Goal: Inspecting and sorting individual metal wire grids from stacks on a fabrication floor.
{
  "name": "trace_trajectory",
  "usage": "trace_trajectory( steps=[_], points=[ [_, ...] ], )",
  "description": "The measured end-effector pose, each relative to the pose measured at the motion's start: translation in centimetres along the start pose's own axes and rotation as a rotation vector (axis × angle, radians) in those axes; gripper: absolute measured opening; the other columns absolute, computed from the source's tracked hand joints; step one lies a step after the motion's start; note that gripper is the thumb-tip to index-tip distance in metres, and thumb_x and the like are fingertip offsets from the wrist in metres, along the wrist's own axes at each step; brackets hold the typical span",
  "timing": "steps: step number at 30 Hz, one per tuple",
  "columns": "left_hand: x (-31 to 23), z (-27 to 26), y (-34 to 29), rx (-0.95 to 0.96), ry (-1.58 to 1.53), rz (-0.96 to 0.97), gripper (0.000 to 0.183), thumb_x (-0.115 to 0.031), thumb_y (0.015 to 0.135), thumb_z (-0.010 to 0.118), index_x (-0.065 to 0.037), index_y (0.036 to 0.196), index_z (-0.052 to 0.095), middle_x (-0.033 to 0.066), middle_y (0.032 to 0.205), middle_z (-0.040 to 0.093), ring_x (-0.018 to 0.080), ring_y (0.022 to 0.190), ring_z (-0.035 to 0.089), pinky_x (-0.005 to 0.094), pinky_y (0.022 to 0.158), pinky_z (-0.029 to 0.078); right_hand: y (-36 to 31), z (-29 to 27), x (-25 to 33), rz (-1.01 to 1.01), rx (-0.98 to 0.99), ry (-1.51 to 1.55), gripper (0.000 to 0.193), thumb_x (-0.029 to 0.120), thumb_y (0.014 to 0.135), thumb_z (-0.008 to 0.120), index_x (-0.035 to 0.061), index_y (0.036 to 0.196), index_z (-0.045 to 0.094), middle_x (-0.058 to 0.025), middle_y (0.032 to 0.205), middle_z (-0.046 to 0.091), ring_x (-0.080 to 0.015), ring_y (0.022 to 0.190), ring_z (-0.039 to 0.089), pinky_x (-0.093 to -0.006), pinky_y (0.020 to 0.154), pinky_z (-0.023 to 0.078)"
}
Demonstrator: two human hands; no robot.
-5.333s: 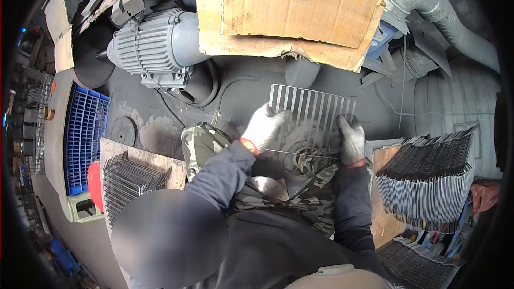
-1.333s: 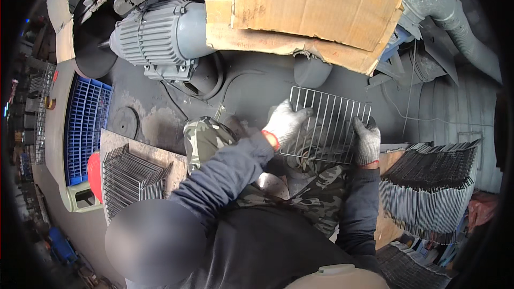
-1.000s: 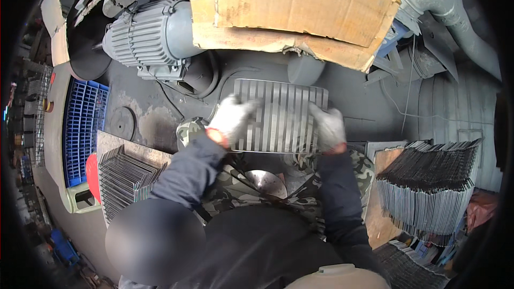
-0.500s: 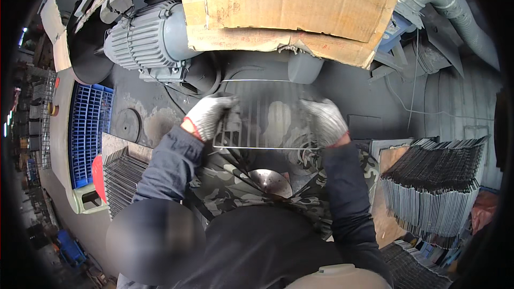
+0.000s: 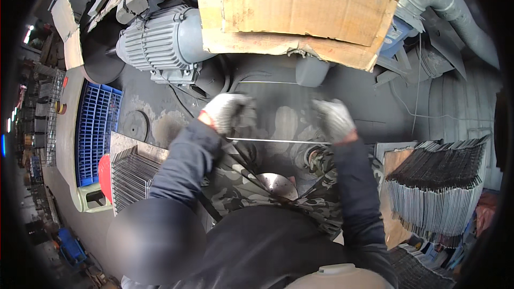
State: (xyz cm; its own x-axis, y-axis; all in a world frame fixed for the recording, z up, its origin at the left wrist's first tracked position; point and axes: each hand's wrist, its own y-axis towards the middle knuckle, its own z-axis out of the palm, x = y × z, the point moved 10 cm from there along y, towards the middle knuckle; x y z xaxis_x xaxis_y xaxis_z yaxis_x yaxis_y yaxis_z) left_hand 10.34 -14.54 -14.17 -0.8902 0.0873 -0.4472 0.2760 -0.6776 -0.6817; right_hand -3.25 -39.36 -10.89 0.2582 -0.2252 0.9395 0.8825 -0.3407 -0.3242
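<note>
In front of my lap, both hands, in pale grey work gloves, hold a rectangular wire rack (image 5: 278, 141) by its opposite sides. My left hand (image 5: 229, 112) is closed at the rack's left side, and my right hand (image 5: 335, 119) is closed at its right. The rack's near rod shows as a bright line, with a thinner line at the far side. Its inner wires are smeared by motion. Below the rack, between my camouflage-clad legs, lies a shiny rounded metal piece (image 5: 278, 184).
Stacked wire racks stand at my right (image 5: 433, 203), with more racks (image 5: 134, 174) at my left. Ahead are a grey electric motor (image 5: 155, 37), a cardboard cover (image 5: 300, 5) and a grey duct (image 5: 450, 5). A blue plastic crate (image 5: 99, 134) is at far left.
The rack's inner wires have become more blurred, and its near rod has shifted slightly away from me. Both hands keep their hold. The whole view has slid a little to the right.
</note>
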Motion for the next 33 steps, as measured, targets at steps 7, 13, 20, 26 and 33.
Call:
trace_trajectory(
  steps=[7, 13, 20, 26, 33],
  points=[
    [-0.3, 2.7, 6.8, 0.092, 0.497, 0.079, 0.017, -0.014, 0.107, 0.062, 0.000, 0.105, 0.071, 0.0107, 0.088, 0.074, 0.0239, 0.074, 0.075, 0.0391, 0.068, 0.066, -5.2, -3.9, 4.8, 0.097, -0.205, 0.208, 0.017, 0.015, 0.103, 0.064, 0.0026, 0.112, 0.071, -0.0077, 0.096, 0.072, -0.0168, 0.075, 0.068, -0.0331, 0.065, 0.057],
    [2.9, 21.5, 0.8, 0.324, 0.240, 0.233, 0.029, -0.023, 0.104, 0.068, -0.001, 0.124, 0.072, 0.0073, 0.101, 0.077, 0.0162, 0.078, 0.071, 0.0304, 0.064, 0.057, -18.0, -13.9, 13.1, -0.060, -0.492, 0.070, 0.022, 0.017, 0.104, 0.069, -0.0024, 0.111, 0.076, -0.0045, 0.082, 0.075, -0.0136, 0.061, 0.068, -0.0270, 0.058, 0.052],
    [-7.4, 17.7, -22.9, -0.051, 1.256, 0.767, 0.042, -0.010, 0.102, 0.068, 0.004, 0.140, 0.059, 0.0153, 0.126, 0.070, 0.0214, 0.117, 0.068, 0.0355, 0.098, 0.057, -47.8, -14.8, 34.2, -0.930, -1.038, -0.440, 0.033, 0.014, 0.104, 0.070, -0.0057, 0.130, 0.069, -0.0109, 0.107, 0.077, -0.0170, 0.081, 0.072, -0.0288, 0.077, 0.058],
    [-5.0, -0.9, -27.7, -0.249, 0.804, 0.541, 0.044, -0.012, 0.104, 0.065, 0.002, 0.145, 0.057, 0.0149, 0.127, 0.068, 0.0209, 0.110, 0.067, 0.0354, 0.094, 0.055, -51.1, -14.3, 40.9, -1.058, -1.341, -1.747, 0.040, -0.004, 0.101, 0.064, 0.0003, 0.141, 0.067, -0.0115, 0.127, 0.075, -0.0208, 0.107, 0.074, -0.0341, 0.095, 0.060],
    [-0.3, -22.5, -36.5, -0.483, 0.755, 0.577, 0.044, -0.018, 0.107, 0.062, -0.002, 0.148, 0.056, 0.0136, 0.122, 0.069, 0.0198, 0.098, 0.065, 0.0350, 0.083, 0.054, -44.3, -22.9, 35.1, -0.340, -1.247, -2.259, 0.056, -0.005, 0.088, 0.061, 0.0194, 0.138, 0.071, -0.0113, 0.106, 0.071, -0.0323, 0.097, 0.071, -0.0431, 0.084, 0.058]
  ],
)
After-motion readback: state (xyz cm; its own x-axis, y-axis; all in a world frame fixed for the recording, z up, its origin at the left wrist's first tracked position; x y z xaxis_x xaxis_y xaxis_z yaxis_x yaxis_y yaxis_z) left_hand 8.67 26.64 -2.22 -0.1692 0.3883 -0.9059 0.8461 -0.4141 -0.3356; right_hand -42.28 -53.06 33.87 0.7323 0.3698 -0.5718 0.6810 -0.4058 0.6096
